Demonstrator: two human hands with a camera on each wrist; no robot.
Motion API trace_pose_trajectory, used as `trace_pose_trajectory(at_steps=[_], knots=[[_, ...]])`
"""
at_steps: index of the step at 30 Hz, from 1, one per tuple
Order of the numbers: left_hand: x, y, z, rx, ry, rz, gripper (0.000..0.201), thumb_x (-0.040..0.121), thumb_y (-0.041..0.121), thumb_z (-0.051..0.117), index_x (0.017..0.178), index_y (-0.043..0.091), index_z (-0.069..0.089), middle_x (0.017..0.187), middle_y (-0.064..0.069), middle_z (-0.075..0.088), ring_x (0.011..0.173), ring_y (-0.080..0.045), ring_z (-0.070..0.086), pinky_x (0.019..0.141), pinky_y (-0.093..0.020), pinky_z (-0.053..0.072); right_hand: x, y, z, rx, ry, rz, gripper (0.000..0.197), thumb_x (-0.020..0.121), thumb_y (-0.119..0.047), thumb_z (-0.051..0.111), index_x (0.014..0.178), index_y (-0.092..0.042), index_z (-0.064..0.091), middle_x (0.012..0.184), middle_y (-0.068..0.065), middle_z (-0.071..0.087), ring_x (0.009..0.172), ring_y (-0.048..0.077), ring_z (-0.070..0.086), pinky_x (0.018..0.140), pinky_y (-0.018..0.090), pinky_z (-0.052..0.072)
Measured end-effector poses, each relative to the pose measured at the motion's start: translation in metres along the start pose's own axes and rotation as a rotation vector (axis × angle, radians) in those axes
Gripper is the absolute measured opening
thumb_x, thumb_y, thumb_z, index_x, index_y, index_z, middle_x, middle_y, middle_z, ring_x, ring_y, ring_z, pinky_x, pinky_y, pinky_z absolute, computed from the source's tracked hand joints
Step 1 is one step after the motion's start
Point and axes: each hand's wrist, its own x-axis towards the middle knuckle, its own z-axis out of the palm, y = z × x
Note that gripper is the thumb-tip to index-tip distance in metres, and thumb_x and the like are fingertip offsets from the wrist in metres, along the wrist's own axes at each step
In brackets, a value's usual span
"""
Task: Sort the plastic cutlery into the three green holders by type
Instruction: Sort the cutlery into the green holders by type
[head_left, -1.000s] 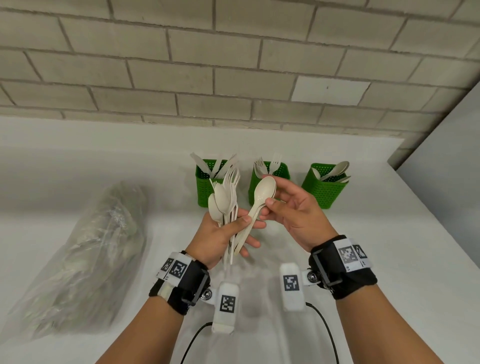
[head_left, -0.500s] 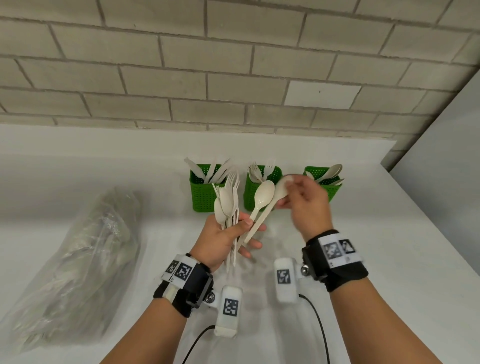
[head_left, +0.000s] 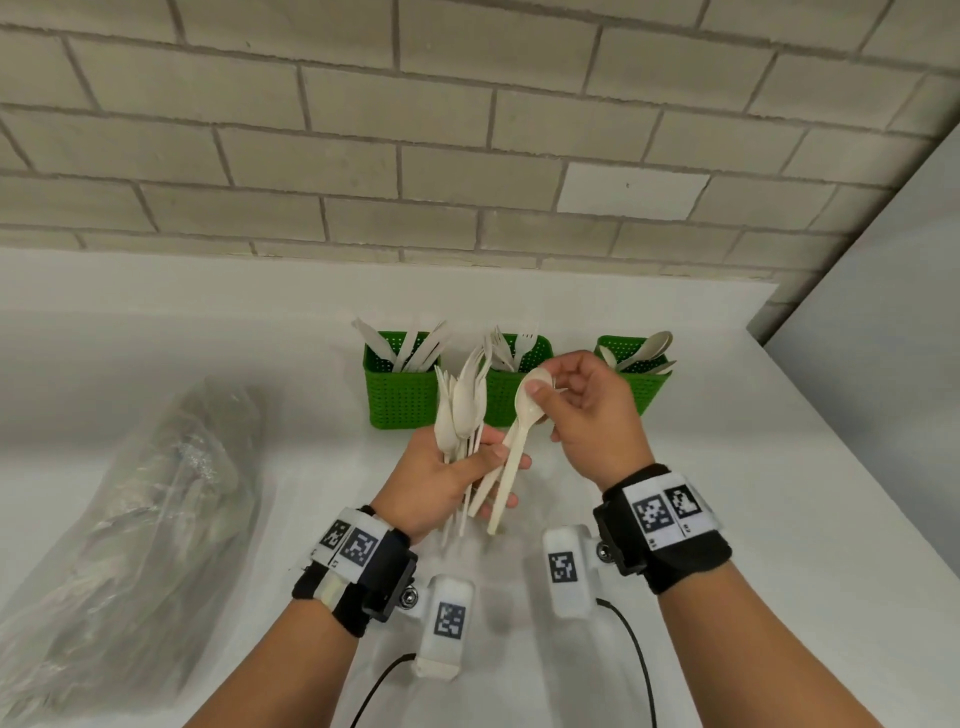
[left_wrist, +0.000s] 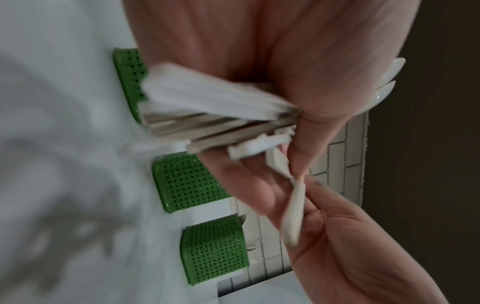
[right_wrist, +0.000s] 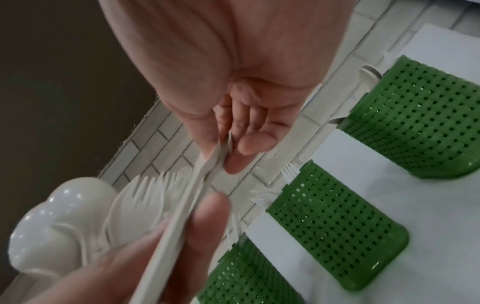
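Note:
My left hand grips a fanned bundle of cream plastic forks and spoons, heads up, in front of the holders. My right hand pinches the bowls of two spoons; their handles slant down across my left fingers under the left thumb. Behind stand three green holders: the left one with knives, the middle one with forks, the right one with spoons. In the left wrist view the bundle's handles stick out below my palm.
A crumpled clear plastic bag lies on the white table at the left. A brick wall runs behind the holders, and a grey panel closes off the right side.
My right hand slid from a spoon's neck up to the bowls and now pinches two spoons together beside the bundle. My left hand has kept its grip on the bundle.

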Motion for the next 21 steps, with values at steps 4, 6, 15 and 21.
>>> trace_pose_trajectory(at_steps=[4,6,15,21], knots=[[0.003,-0.005,-0.004,0.027,0.029,0.010,0.014,0.093,0.009,0.060,0.103,0.000,0.064,0.094,-0.014,0.075,0.063,-0.031,0.070,0.047,-0.030,0.053,0.013,-0.009,-0.022,-0.032,0.167,-0.023,0.023,0.091,-0.003,0.061,0.111,-0.014,0.056,0.085,0.014,0.063,0.048,0.013,0.061,0.042,0.024,0.046],[0.006,-0.009,-0.009,0.012,0.085,0.010,0.013,0.093,0.010,0.060,0.102,0.001,0.064,0.090,-0.013,0.075,0.054,-0.027,0.068,0.046,-0.029,0.052,0.027,-0.014,-0.048,-0.116,0.325,-0.081,0.014,0.093,-0.007,0.059,0.104,-0.013,0.064,0.087,0.013,0.066,0.050,0.015,0.063,0.047,0.028,0.052],[0.014,-0.008,-0.005,-0.133,0.120,0.030,0.019,0.081,0.019,0.068,0.092,0.004,0.066,0.050,-0.003,0.043,0.037,-0.016,0.038,0.043,-0.026,0.043,0.076,0.009,-0.118,-0.600,0.606,-0.322,0.027,0.097,-0.023,0.047,0.113,-0.018,0.068,0.103,0.008,0.068,0.074,0.029,0.066,0.075,0.039,0.055],[0.017,-0.003,-0.003,-0.198,0.026,0.005,0.027,0.083,0.024,0.071,0.102,0.005,0.067,0.051,-0.001,0.040,0.037,-0.012,0.037,0.044,-0.025,0.042,0.078,0.045,-0.104,-1.136,0.271,-0.072,0.029,0.100,-0.019,0.046,0.119,-0.012,0.067,0.119,0.014,0.066,0.109,0.037,0.051,0.089,0.040,0.035]])
